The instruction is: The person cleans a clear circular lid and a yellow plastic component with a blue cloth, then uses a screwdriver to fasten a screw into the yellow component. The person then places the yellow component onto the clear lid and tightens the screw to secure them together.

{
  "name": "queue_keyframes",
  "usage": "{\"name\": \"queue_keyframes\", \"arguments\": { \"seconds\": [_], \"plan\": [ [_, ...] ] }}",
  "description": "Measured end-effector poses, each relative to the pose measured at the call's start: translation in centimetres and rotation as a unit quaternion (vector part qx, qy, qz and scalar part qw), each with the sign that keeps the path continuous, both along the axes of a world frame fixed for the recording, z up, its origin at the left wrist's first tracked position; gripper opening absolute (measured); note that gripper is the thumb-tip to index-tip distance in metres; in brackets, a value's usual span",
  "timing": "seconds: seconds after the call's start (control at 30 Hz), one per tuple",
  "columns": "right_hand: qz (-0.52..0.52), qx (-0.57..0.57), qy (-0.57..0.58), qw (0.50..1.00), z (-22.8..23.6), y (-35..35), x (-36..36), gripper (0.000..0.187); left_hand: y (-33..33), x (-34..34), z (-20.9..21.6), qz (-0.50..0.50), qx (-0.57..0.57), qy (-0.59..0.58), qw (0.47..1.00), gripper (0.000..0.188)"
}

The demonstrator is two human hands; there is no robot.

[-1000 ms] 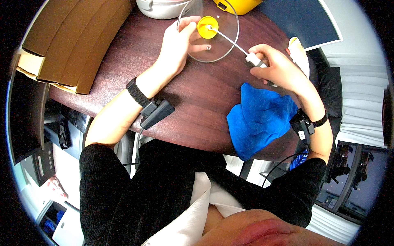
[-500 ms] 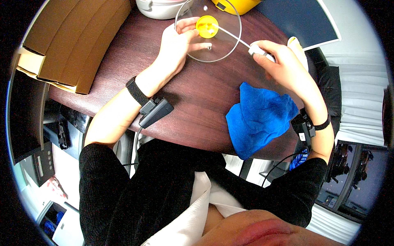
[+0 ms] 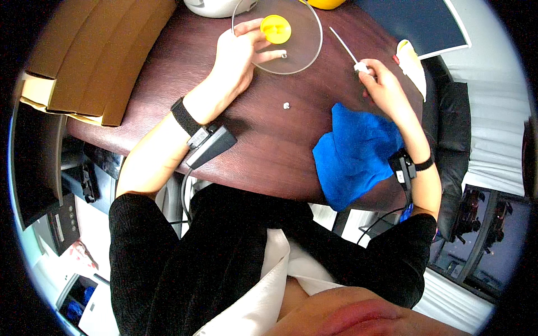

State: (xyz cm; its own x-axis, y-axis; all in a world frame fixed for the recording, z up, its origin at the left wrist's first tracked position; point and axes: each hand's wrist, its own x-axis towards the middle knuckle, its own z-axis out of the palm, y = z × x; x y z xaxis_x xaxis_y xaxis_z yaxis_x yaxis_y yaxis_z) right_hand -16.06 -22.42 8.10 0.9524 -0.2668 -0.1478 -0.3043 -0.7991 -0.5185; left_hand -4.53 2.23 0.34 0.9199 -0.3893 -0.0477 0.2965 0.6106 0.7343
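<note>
My left hand [image 3: 238,56] grips a round clear glass lid [image 3: 305,53] with its fingers at the lid's yellow round knob [image 3: 275,29]. A small shiny bit shows at one of its fingertips; what it is I cannot make out. My right hand [image 3: 384,87] is closed round the white handle of a screwdriver [image 3: 344,46]. The thin shaft points up and left, apart from the lid. Below the lid a small white crumb-like piece [image 3: 286,105] lies on the dark red-brown table [image 3: 252,145]. A crumpled blue cloth [image 3: 356,157] lies near my right forearm.
A brown cardboard box [image 3: 101,56] stands at the left. Along the far edge are a white rounded container [image 3: 218,7] and a yellow object [image 3: 326,3]. A pale yellow and white cloth-like item [image 3: 412,67] lies at the right, beside a dark panel with a white border [image 3: 414,25].
The screwdriver has pulled away from the yellow knob, to the right. A small white piece now lies on the table below the lid. The lid has shifted slightly up and left.
</note>
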Motion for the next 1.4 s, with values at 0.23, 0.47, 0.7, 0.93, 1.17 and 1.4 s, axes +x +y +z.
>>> {"name": "queue_keyframes", "arguments": {
  "seconds": [0.23, 0.47, 0.7, 0.93, 1.17, 1.4],
  "plan": [
    [0.083, -0.112, -0.010, 0.990, -3.3, -1.7, 0.9, 0.030, 0.0, 0.2, 0.0, -0.056, -0.031, 0.013, 0.998, 0.036],
    [0.182, -0.249, -0.048, 0.950, -4.0, -1.2, 0.8, 0.031, -0.1, 0.5, -0.2, -0.127, -0.072, 0.021, 0.989, 0.042],
    [0.279, -0.217, -0.061, 0.933, -0.4, 4.9, -0.3, 0.028, 0.0, 0.2, -0.1, -0.074, -0.023, 0.020, 0.997, 0.037],
    [0.353, -0.088, -0.039, 0.931, -1.5, 8.4, 0.1, 0.024, -0.1, 0.1, 0.0, -0.079, -0.024, 0.033, 0.996, 0.035],
    [0.394, -0.108, -0.036, 0.912, -3.5, 8.6, 0.6, 0.020, 0.1, -0.2, 0.2, -0.088, -0.026, 0.022, 0.996, 0.034],
    [0.420, -0.174, -0.059, 0.889, -4.2, 9.0, 1.1, 0.016, 0.1, -0.3, 0.4, -0.071, -0.028, 0.032, 0.997, 0.030]
  ]
}}
